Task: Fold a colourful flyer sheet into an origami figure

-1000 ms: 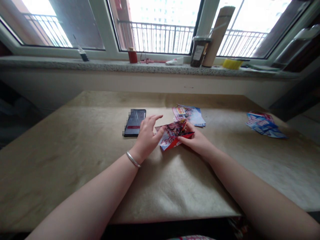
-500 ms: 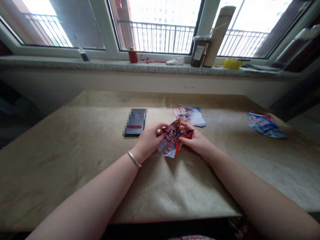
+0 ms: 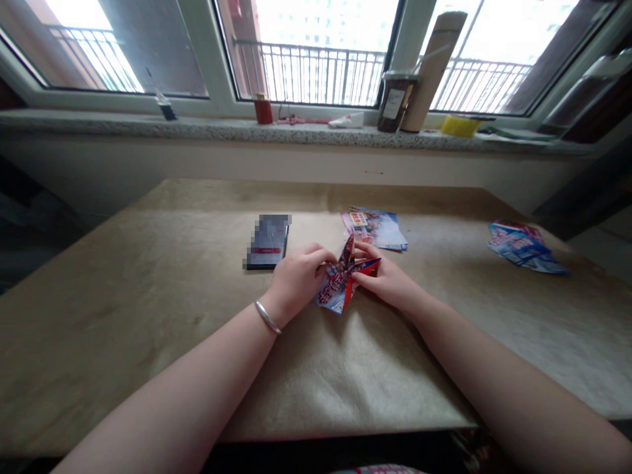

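Between my hands is a folded sheet of printed paper, coloured red, blue and white, with pointed flaps standing up. My left hand, a silver bangle on its wrist, pinches the left side of the paper. Gripping the right side is my right hand, with the thumb in front and the fingers behind a red and blue flap. Some fingertips are hidden by the folds. Just beyond the paper lies a small pile of printed leaflets.
A phone lies left of the leaflets on the tan-covered table. More folded papers sit at the right. Along the stone windowsill stand a red bottle, a dark jar, a cardboard tube and yellow tape.
The paper's left flap has been folded inward, so its upper part looks narrower. My left hand has shifted slightly with it, while my right hand stays nearly in place.
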A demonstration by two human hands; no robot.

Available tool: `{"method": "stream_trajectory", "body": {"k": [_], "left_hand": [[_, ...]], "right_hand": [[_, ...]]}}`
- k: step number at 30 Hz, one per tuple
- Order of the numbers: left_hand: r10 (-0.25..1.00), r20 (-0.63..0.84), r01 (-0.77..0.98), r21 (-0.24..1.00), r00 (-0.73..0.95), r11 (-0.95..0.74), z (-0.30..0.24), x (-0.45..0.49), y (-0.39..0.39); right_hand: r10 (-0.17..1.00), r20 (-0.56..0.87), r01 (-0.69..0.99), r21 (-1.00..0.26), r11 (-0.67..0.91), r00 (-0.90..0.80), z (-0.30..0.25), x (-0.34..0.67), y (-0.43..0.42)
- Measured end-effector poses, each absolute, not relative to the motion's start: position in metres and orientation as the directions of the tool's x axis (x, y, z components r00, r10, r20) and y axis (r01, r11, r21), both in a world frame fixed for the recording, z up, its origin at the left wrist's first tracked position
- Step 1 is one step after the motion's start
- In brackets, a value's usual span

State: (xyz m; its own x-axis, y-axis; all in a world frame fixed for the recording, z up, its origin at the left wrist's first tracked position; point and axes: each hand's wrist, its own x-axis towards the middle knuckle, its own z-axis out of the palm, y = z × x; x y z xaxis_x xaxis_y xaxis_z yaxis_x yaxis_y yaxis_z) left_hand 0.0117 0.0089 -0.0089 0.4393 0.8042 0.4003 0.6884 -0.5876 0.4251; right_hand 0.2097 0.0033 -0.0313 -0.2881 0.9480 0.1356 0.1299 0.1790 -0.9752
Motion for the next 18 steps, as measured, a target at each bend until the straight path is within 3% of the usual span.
{"method": "stream_trajectory", "body": {"k": [5,12,18], "left_hand": [[0.762,0.38,0.674,0.362,0.525,-0.644,-0.0074,0.0133,0.0066],[0.811,0.29,0.65,0.489,0.508,-0.582,0.0014,0.0139,0.0019],[0.725,0.249,0.502,0.578,0.643,-0.643,-0.0044,0.011,0.0104]], "right_hand": [[0.945,0.151,0.125,-0.973,0.194,-0.291,-0.0335,0.2106,0.004],[0.947,0.154,0.13,-0.972,0.197,-0.284,-0.0321,0.2106,0.005],[0.966,0.118,0.156,-0.975,0.156,-0.231,-0.0316,0.2119,0.0065]]}}
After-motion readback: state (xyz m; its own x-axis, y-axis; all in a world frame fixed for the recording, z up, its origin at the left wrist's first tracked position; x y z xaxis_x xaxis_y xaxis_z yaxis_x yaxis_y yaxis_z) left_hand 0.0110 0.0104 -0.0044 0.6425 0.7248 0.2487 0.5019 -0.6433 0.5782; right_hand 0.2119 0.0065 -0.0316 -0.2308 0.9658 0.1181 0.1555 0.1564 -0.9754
